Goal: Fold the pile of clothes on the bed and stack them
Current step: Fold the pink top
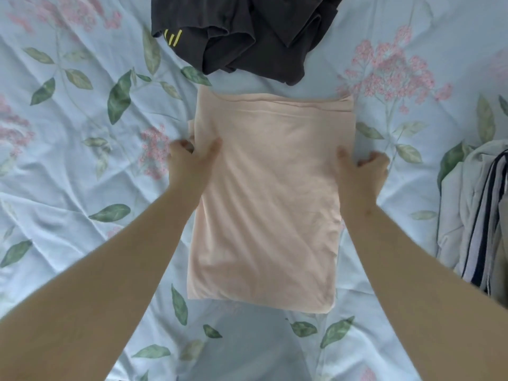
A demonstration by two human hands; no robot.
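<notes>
Beneath both hands, the bed (82,188) is covered in pale blue fabric printed with green leaves and pink flowers. Between the hands lies the peach garment (269,202), folded into a long rectangle and flat on the bed. Beyond the hands, just past the peach garment's far edge, sits a crumpled dark grey garment (247,37) with yellow stripes. Well to the outer side of the right hand lies a heap of pale clothes (478,215) with dark stripes. Left hand (189,160): thumb on top of the peach garment's left edge, fingers curled at that edge, pinching the fabric. Right hand (360,171): thumb on top of the right edge, fingers curled beside it, gripping the fabric.
</notes>
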